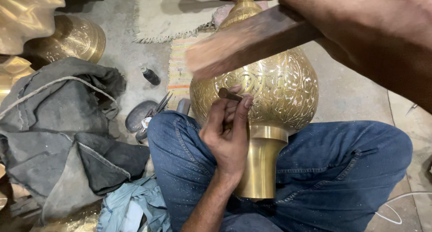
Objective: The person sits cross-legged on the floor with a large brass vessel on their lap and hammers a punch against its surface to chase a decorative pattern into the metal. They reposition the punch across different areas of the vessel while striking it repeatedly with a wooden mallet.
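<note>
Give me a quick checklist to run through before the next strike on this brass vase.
1. Chisel tip on the engraved vase: ok, it meets the surface.
2. Left hand grip on the chisel: ok, fingers pinch it.
3. Wooden mallet lined up over the chisel head: cannot tell, it is blurred.
4. Right hand on the mallet handle: cannot tell, only the forearm shows.
5. Vase steady: ok, it lies across the lap between the jeans-clad legs.
6. Thumb clear of the chisel head: not ok, it sits right beside it.
</note>
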`<state>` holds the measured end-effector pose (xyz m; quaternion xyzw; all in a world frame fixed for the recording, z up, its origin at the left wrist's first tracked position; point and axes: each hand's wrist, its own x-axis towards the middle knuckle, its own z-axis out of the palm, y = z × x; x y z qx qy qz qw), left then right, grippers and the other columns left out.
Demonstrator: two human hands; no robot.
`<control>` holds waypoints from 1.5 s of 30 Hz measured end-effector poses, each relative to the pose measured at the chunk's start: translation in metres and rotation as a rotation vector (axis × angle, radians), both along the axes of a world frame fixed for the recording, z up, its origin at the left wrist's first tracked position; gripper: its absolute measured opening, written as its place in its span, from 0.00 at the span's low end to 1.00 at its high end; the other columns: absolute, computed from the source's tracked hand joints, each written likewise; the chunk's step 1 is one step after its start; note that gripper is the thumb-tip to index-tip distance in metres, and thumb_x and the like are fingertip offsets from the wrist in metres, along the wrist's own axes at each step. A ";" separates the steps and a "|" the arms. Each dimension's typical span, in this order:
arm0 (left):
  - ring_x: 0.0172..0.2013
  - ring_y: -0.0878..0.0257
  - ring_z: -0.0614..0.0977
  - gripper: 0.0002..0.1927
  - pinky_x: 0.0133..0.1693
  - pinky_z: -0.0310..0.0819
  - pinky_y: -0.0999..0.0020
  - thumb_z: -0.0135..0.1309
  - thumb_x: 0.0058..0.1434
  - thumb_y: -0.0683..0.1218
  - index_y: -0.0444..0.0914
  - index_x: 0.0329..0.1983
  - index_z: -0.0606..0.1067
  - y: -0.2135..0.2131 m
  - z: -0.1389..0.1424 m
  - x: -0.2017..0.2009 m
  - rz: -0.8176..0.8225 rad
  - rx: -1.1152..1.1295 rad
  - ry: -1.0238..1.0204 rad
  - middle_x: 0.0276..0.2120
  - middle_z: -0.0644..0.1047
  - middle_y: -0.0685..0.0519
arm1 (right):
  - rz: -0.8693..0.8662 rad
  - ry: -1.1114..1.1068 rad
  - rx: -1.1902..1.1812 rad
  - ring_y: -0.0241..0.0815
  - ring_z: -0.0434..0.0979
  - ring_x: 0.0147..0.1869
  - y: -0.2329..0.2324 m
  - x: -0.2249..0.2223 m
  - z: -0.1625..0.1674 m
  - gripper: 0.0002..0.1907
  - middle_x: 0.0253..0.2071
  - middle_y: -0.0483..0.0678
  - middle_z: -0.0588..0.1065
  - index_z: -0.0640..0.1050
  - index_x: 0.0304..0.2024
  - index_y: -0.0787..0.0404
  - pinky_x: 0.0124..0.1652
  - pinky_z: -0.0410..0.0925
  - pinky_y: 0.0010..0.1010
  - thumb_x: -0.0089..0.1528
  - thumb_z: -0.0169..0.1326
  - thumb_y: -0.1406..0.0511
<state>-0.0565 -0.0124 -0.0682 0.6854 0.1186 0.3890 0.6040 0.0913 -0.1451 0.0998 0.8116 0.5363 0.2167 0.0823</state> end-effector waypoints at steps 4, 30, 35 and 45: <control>0.43 0.65 0.87 0.11 0.42 0.85 0.75 0.59 0.68 0.35 0.29 0.53 0.77 0.000 0.001 -0.002 -0.033 0.019 -0.046 0.47 0.84 0.47 | 0.081 0.044 -0.004 0.37 0.74 0.27 0.001 -0.010 0.013 0.12 0.29 0.48 0.73 0.77 0.47 0.62 0.29 0.67 0.31 0.65 0.60 0.63; 0.36 0.70 0.86 0.09 0.37 0.83 0.76 0.62 0.67 0.39 0.32 0.47 0.76 -0.002 0.002 0.000 0.030 0.058 -0.018 0.33 0.83 0.53 | 0.094 0.009 -0.006 0.40 0.79 0.33 0.013 -0.012 0.017 0.16 0.34 0.50 0.76 0.74 0.53 0.64 0.34 0.72 0.30 0.65 0.58 0.65; 0.35 0.70 0.86 0.10 0.38 0.83 0.76 0.64 0.65 0.39 0.31 0.46 0.76 -0.003 0.002 0.000 0.086 0.111 -0.017 0.34 0.83 0.52 | 0.117 0.014 0.025 0.41 0.79 0.33 0.010 -0.012 0.013 0.16 0.35 0.51 0.77 0.75 0.54 0.64 0.35 0.72 0.30 0.65 0.59 0.66; 0.39 0.69 0.86 0.10 0.37 0.83 0.76 0.60 0.68 0.37 0.30 0.51 0.77 0.001 0.006 0.000 -0.005 0.037 -0.005 0.42 0.84 0.50 | 0.154 0.102 0.119 0.41 0.80 0.34 0.008 -0.012 0.012 0.17 0.36 0.52 0.77 0.75 0.54 0.65 0.35 0.72 0.30 0.64 0.60 0.65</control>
